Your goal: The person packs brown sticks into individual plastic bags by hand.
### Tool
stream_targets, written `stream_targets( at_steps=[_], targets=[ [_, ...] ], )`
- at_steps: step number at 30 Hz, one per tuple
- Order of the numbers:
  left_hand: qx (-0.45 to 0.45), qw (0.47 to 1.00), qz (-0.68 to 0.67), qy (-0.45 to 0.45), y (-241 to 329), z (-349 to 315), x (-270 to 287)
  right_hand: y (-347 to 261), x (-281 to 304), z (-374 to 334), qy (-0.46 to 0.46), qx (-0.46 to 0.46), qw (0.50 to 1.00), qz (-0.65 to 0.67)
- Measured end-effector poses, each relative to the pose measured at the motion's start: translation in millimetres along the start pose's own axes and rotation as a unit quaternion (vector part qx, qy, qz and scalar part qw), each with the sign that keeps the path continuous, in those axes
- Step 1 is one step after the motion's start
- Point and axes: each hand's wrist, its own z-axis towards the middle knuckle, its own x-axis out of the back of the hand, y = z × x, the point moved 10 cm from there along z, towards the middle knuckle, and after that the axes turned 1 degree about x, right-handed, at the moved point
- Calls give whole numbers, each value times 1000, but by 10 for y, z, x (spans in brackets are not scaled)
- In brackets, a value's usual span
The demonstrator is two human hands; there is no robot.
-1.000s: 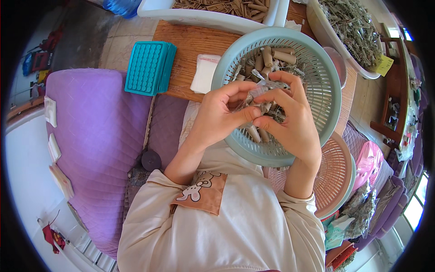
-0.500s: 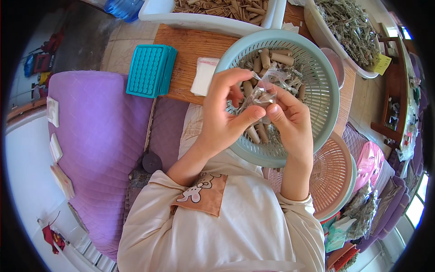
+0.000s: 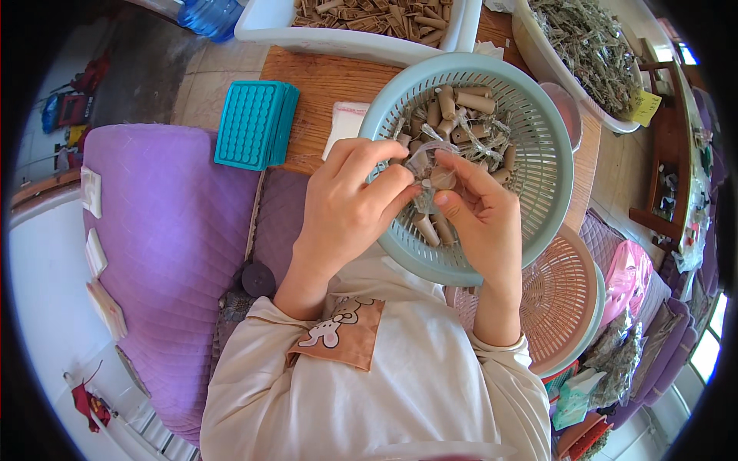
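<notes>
Over a grey-green colander (image 3: 555, 146), both hands work at a small clear plastic bag (image 3: 423, 201). My right hand (image 3: 488, 219) grips a brown roll (image 3: 443, 179) together with the plastic, its round end showing between thumb and forefinger. Thumb and fingers of my left hand (image 3: 342, 203) are drawn together on the other side of the bag. In the colander below lie several brown paper-like rolls (image 3: 475, 101) among crumpled clear wrappings (image 3: 492, 142). My hands cover part of them.
A stack of teal trays (image 3: 250, 123) and white sheets (image 3: 346, 127) lie on the wooden table (image 3: 327, 73). Behind stands a white bin (image 3: 338, 40) of brown pieces. A tub (image 3: 530, 54) of wrapped bundles is at far right, a pink basket (image 3: 561, 307) beneath the colander.
My left hand has shifted left and turned so its back shows, fingers curled in. The brown roll's round end has come into view at my right fingertips.
</notes>
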Motion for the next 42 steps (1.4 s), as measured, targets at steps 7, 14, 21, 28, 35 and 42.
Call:
stream_targets(
  at_steps=[7, 14, 21, 28, 35, 42],
  targets=[
    [28, 990, -134, -20, -69, -7, -13, 75, -44, -11, -28, -26, 999, 37],
    [66, 971, -231, -8, -160, -32, -50, 42, -137, -13, -68, -41, 993, 82],
    [144, 923, -321, 154, -465, -135, 250, 5, -186, -16, -121, -9, 981, 148],
    [18, 982, -186, 28, -19, 1, 104, 99, -266, -37, -136, -56, 960, 237],
    [25, 996, -72, -38, -1, -4, -61, 43, -122, 41, -39, 36, 997, 65],
    [101, 971, -190, -105, -146, -68, -201, -6, -102, 52, -13, 40, 998, -53]
  ],
)
